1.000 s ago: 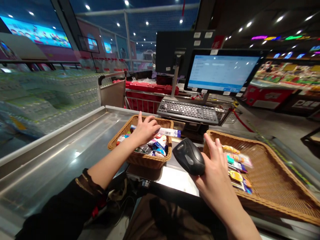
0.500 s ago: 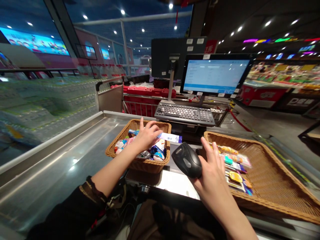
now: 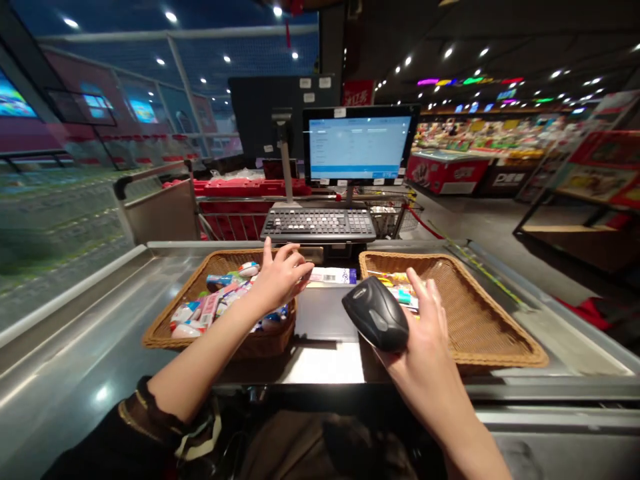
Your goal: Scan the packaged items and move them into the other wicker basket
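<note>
My left hand [image 3: 280, 277] is closed on a long white and blue box [image 3: 333, 275], held flat over the gap between two wicker baskets. The left basket [image 3: 165, 323] is full of several small packets and tubes. My right hand [image 3: 425, 333] holds a black barcode scanner [image 3: 376, 313] in its palm, with the fingers stretched up behind it. The scanner's head points toward the box, a short way from it. Just beyond my right hand, the right basket [image 3: 480, 320] holds a few colourful packets at its near left corner.
A steel checkout counter [image 3: 90, 347] runs left and right. Behind the baskets stand a keyboard [image 3: 320, 223], a lit till screen [image 3: 359, 143] and a dark customer display [image 3: 270, 113]. Red shopping carts [image 3: 235, 200] sit past the counter. Shop shelves fill the far right.
The view has swung to the right and the baskets now sit more centred. My left hand has carried the box rightward out of the left basket, closer to the scanner. My right hand keeps its hold.
</note>
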### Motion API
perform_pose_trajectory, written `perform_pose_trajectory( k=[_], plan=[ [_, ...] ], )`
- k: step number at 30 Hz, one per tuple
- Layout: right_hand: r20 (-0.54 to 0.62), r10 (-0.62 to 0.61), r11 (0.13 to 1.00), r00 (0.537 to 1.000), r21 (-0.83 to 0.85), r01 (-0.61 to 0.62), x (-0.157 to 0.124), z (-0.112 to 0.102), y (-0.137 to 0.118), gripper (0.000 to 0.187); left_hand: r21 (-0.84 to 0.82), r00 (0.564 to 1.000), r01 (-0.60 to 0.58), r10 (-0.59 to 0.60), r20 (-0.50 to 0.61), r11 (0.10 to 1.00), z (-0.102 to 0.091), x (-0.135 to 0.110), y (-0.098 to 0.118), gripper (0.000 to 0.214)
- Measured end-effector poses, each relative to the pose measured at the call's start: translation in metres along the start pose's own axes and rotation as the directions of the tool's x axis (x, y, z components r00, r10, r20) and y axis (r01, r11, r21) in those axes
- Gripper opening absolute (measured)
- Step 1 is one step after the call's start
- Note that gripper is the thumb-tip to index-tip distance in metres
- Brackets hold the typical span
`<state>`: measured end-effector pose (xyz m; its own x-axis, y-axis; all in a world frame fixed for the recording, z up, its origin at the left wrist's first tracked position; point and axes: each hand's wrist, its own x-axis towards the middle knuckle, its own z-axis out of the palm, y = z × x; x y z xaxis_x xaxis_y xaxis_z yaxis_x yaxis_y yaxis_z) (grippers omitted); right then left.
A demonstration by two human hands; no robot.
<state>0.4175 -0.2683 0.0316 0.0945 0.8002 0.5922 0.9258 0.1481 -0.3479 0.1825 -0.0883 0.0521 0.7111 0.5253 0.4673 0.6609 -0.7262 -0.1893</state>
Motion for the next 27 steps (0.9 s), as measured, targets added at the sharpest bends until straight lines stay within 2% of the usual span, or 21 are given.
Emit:
perform_pose_trajectory(
  k=[5, 8, 11, 14, 18, 22, 27],
  plan=[
    [-0.124, 0.129, 0.991, 0.984, -0.018, -0.132, -0.025, -0.037, 0.058, 0.044, -0.081, 0.990, -0.137, 0.138, 0.015, 0.987, 0.024, 0.054, 0.052, 0.021],
    [-0.203, 0.204, 0.976, 0.958, -0.028, -0.214, -0.042, -0.055, 0.086, 0.037, -0.122, 0.977, -0.190, 0.200, 0.073, 0.974, 0.039, 0.087, 0.085, 0.021],
    [-0.243, 0.253, 0.964, 0.936, -0.021, -0.266, -0.055, -0.069, 0.102, 0.033, -0.163, 0.953, -0.224, 0.251, 0.168, 0.961, 0.056, 0.117, 0.118, 0.019],
    [-0.258, 0.311, 0.948, 0.915, 0.008, -0.319, -0.060, -0.079, 0.105, 0.032, -0.171, 0.920, -0.248, 0.287, 0.266, 0.954, 0.077, 0.138, 0.148, 0.018],
    [-0.289, 0.388, 0.920, 0.875, 0.061, -0.388, -0.060, -0.085, 0.105, 0.033, -0.135, 0.856, -0.265, 0.297, 0.423, 0.955, 0.108, 0.149, 0.176, 0.020],
    [-0.278, 0.371, 0.927, 0.886, 0.051, -0.372, -0.061, -0.087, 0.110, 0.036, -0.116, 0.791, -0.250, 0.272, 0.548, 0.961, 0.133, 0.149, 0.186, 0.021],
    [-0.279, 0.363, 0.930, 0.889, 0.053, -0.363, -0.059, -0.090, 0.108, 0.035, -0.122, 0.772, -0.207, 0.238, 0.589, 0.971, 0.145, 0.148, 0.188, 0.018]
  ],
)
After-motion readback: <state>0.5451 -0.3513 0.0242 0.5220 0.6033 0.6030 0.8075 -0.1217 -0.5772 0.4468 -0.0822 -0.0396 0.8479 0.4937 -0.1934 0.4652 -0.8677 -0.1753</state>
